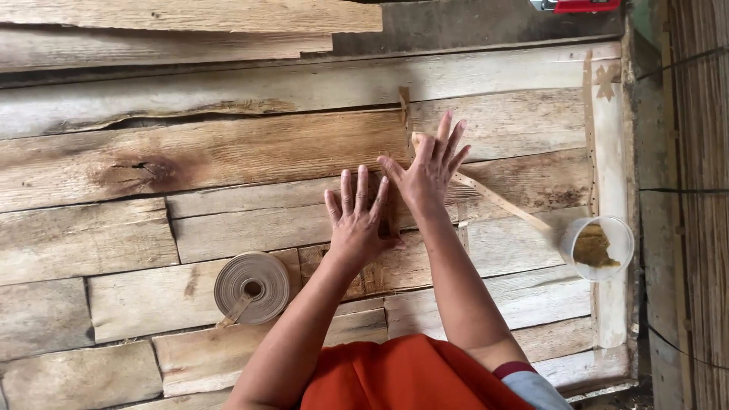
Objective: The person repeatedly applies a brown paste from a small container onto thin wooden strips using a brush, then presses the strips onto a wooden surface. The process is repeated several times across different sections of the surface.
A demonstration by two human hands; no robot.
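Roll of brown tape (252,287): laid flat on the patched veneer sheet (114,235), loose end trailing, just left of the forearms. Left hand (357,220): pressed palm-down, fingers extended and slightly spread, nothing grasped; a strip of tape (392,216) is pinned under its edge. Right hand (430,171): fingers splayed wide, flat on the sheet, nothing gripped. Plastic cup (598,247): holding brownish glue, a flat stick (497,199) leaning from it toward the right hand.
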